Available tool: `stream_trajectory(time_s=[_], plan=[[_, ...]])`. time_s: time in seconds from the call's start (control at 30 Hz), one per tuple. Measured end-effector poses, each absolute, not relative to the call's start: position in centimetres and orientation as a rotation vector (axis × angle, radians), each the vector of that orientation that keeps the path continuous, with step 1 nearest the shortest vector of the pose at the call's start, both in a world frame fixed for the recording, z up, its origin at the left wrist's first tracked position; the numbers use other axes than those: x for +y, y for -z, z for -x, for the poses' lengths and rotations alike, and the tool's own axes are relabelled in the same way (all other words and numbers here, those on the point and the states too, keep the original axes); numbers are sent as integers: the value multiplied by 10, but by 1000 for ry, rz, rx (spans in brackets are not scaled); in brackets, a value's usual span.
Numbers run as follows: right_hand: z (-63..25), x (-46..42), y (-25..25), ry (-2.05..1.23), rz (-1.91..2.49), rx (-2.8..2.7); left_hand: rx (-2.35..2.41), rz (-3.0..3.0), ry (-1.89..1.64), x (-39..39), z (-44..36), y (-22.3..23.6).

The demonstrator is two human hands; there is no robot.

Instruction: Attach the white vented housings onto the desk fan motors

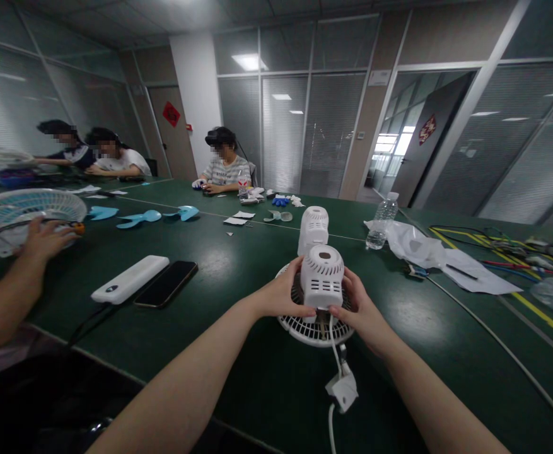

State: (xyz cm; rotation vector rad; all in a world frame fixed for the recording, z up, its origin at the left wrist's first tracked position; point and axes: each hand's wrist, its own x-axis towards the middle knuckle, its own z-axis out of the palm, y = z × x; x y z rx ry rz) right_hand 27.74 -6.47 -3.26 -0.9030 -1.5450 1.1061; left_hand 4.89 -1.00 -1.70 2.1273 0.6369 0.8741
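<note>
Both my hands are closed around a white vented fan motor housing (323, 280). My left hand (285, 293) grips its left side, thumb across the lower front edge. From the right, my right hand (359, 302) presses against the housing with its thumb near the same edge. Beneath it lies a round white fan grille (299, 329), partly covered by the housing and my hands. A white cord runs down from the housing to a white plug piece (343, 388). Just behind stands another white vented housing (313, 227).
A power bank (130, 279) and a phone (166, 284) lie to the left. Light blue fan blades (181, 213) are farther back. At right are a plastic bottle (383, 221), white paper (479, 271) and cables. A neighbour's hand (44, 239) touches a larger fan grille (25, 205).
</note>
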Motion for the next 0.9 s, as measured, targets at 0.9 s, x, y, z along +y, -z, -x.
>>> stream_trajectory(time_s=[0.9], plan=[[-277,-66,29,-1090,859,-1567,572,-2012,-947,-8,-51,19]])
